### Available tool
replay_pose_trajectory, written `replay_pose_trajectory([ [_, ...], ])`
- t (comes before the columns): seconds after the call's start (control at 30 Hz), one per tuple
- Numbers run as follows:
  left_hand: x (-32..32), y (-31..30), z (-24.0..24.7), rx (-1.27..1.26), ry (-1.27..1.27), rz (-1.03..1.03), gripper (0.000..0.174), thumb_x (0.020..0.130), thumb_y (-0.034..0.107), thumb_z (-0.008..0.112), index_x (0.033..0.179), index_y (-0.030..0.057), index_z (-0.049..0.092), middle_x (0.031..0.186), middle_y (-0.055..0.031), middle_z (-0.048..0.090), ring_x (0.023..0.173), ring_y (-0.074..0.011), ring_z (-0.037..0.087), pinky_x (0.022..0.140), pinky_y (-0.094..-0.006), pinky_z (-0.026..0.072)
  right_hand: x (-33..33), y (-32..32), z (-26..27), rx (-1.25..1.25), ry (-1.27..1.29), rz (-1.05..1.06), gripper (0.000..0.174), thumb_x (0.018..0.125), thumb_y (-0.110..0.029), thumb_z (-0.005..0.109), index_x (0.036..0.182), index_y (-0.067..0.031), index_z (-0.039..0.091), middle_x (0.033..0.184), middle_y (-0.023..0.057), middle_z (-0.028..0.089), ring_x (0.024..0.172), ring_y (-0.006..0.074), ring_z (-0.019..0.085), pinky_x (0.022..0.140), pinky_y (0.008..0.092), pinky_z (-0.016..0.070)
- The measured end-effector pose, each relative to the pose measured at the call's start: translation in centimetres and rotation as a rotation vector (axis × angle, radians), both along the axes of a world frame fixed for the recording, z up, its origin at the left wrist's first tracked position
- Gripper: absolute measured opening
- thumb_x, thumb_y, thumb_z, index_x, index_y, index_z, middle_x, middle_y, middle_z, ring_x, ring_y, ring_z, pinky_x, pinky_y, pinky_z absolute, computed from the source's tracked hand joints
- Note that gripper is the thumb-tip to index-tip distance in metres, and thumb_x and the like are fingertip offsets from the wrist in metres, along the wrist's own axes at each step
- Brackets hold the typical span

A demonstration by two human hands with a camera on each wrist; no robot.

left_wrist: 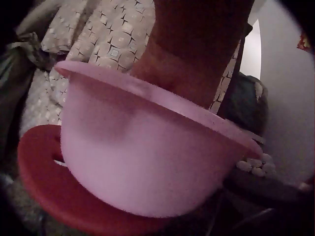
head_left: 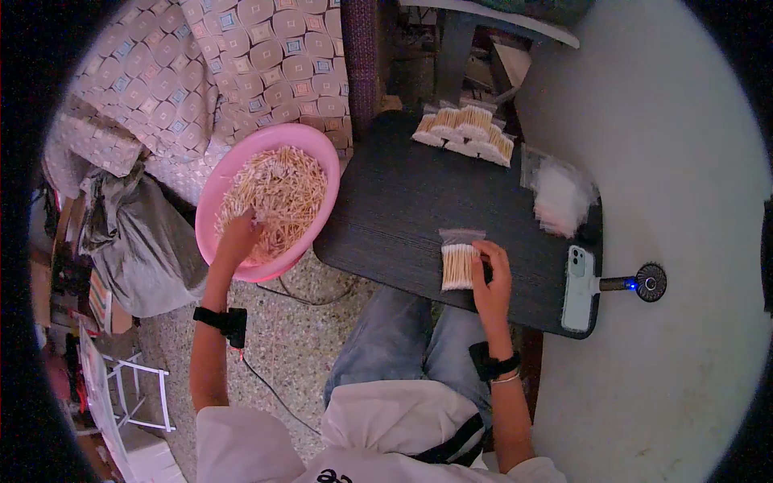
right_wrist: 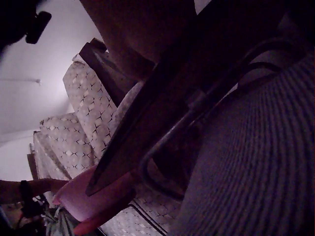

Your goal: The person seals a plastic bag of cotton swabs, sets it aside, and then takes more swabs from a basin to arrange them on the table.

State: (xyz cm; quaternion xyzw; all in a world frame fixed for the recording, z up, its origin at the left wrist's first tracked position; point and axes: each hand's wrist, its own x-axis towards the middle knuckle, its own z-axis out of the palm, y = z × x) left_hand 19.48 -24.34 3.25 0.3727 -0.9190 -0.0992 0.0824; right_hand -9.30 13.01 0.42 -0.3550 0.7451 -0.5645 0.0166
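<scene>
A pink basin [head_left: 211, 189] holds a heap of loose cotton swabs [head_left: 278, 189]. My left hand [head_left: 239, 236] reaches over its near rim into the heap, and the fingertips are partly hidden among the swabs; I cannot tell whether they grip any. In the left wrist view, the basin's wall [left_wrist: 147, 157] hides that hand's fingers. On the dark table [head_left: 378, 209], a clear zip bag of cotton swabs [head_left: 458, 266] lies flat near the front edge, its zip end pointing away from me. My right hand [head_left: 493, 278] holds the bag's right edge with thumb and fingers.
Several filled swab bags [head_left: 467, 133] are piled at the table's far end. Clear empty bags [head_left: 560, 197] lie at the right edge, beside a phone [head_left: 577, 288] and a small fan [head_left: 651, 282]. The basin stands on a red stool [left_wrist: 54, 182]. A cable [head_left: 310, 301] crosses the floor.
</scene>
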Motion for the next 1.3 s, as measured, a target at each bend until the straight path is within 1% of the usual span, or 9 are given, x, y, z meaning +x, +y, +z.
replay_pose_trajectory([
  [0.3, -1.4, 0.3, 0.7, -0.072, 0.281, 0.066, 0.037, 0.087, 0.026, 0.06, 0.11, -0.0018, 0.053, 0.088, -0.0249, 0.062, 0.086, -0.0408, 0.06, 0.075, -0.0458, 0.0463, -0.2, 0.0, -0.1, -0.001, 0.006, 0.009, 0.021, 0.089, -0.007, 0.052, 0.108, -0.0027, 0.06, 0.111, 0.0132, 0.056, 0.102, 0.0254, 0.056, 0.088, 0.0322, 0.0442],
  [0.37, -1.1, -0.9, -1.8, -0.14, 0.263, 0.005, 0.044, 0.085, 0.027, 0.061, 0.117, -0.0017, 0.05, 0.096, -0.0252, 0.061, 0.091, -0.04, 0.059, 0.08, -0.0448, 0.0462, 0.0, 0.0, 0.3, -0.007, 0.002, 0.011, 0.021, 0.089, -0.007, 0.052, 0.108, -0.0027, 0.06, 0.111, 0.0131, 0.056, 0.102, 0.0254, 0.056, 0.088, 0.032, 0.0443],
  [0.47, -2.1, 1.0, -0.7, 0.139, 0.111, -0.103, 0.061, 0.079, 0.034, 0.067, 0.124, -0.0015, 0.045, 0.116, -0.0291, 0.051, 0.097, -0.0437, 0.057, 0.087, -0.0437, 0.0448, 0.0, 0.0, 0.1, -0.001, 0.029, -0.002, 0.021, 0.089, -0.006, 0.052, 0.108, -0.0028, 0.06, 0.11, 0.013, 0.056, 0.102, 0.0253, 0.056, 0.087, 0.0318, 0.0445],
  [0.53, -2.0, 0.3, -3.6, 0.018, 0.025, -0.114, 0.07, 0.075, 0.038, 0.07, 0.126, -0.0008, 0.042, 0.123, -0.0331, 0.042, 0.099, -0.0473, 0.055, 0.088, -0.0454, 0.045, 0.0, 0.0, 0.0, 0.0, 0.016, -0.006, 0.021, 0.088, -0.006, 0.052, 0.107, -0.0029, 0.06, 0.11, 0.013, 0.056, 0.102, 0.0252, 0.056, 0.087, 0.0317, 0.0446],
  [0.6, -2.0, 0.0, -4.7, 0.028, -0.069, -0.047, 0.076, 0.072, 0.04, 0.072, 0.127, -0.0007, 0.04, 0.127, -0.0359, 0.036, 0.101, -0.0501, 0.052, 0.088, -0.0473, 0.0449, -0.1, -0.1, 0.0, 0.0, 0.021, -0.008, 0.021, 0.088, -0.006, 0.052, 0.107, -0.0031, 0.06, 0.11, 0.013, 0.057, 0.102, 0.0254, 0.056, 0.088, 0.0318, 0.0446],
  [0.67, -4.2, 3.3, -0.5, 0.172, -0.172, 0.1, 0.078, 0.07, 0.041, 0.073, 0.126, -0.0012, 0.04, 0.128, -0.0377, 0.032, 0.104, -0.0521, 0.05, 0.089, -0.0495, 0.0444, -0.2, -0.1, 0.0, 0.003, 0.041, -0.006, 0.021, 0.088, -0.005, 0.052, 0.107, -0.0033, 0.06, 0.11, 0.0131, 0.057, 0.102, 0.0257, 0.056, 0.088, 0.0319, 0.0446],
  [0.87, -3.6, 1.5, -5.1, -0.028, -0.116, 0.059, 0.068, 0.072, 0.036, 0.071, 0.123, 0.0, 0.044, 0.123, -0.0361, 0.038, 0.1, -0.0516, 0.051, 0.085, -0.0501, 0.0459, -0.2, 0.0, 0.0, 0.005, 0.022, -0.005, 0.021, 0.087, -0.006, 0.053, 0.106, -0.0032, 0.06, 0.11, 0.0134, 0.057, 0.102, 0.0262, 0.056, 0.089, 0.0323, 0.044],
  [1.07, -2.0, 0.3, -2.3, 0.101, 0.062, -0.117, 0.054, 0.075, 0.029, 0.068, 0.116, -0.0029, 0.05, 0.104, -0.0296, 0.056, 0.094, -0.0437, 0.055, 0.08, -0.0482, 0.0452, -0.2, 0.0, -0.4, 0.009, 0.007, -0.006, 0.02, 0.088, -0.007, 0.053, 0.106, -0.0022, 0.061, 0.11, 0.0135, 0.057, 0.103, 0.0261, 0.056, 0.09, 0.032, 0.0434],
  [1.3, -1.1, -0.6, -2.4, 0.051, 0.331, 0.061, 0.041, 0.082, 0.024, 0.063, 0.111, -0.0045, 0.054, 0.098, -0.0254, 0.062, 0.09, -0.0406, 0.059, 0.078, -0.044, 0.0462, -0.2, 0.0, -0.2, 0.007, 0.009, 0.0, 0.02, 0.088, -0.007, 0.053, 0.106, -0.0021, 0.06, 0.109, 0.0132, 0.057, 0.1, 0.0257, 0.056, 0.088, 0.0321, 0.0437],
])
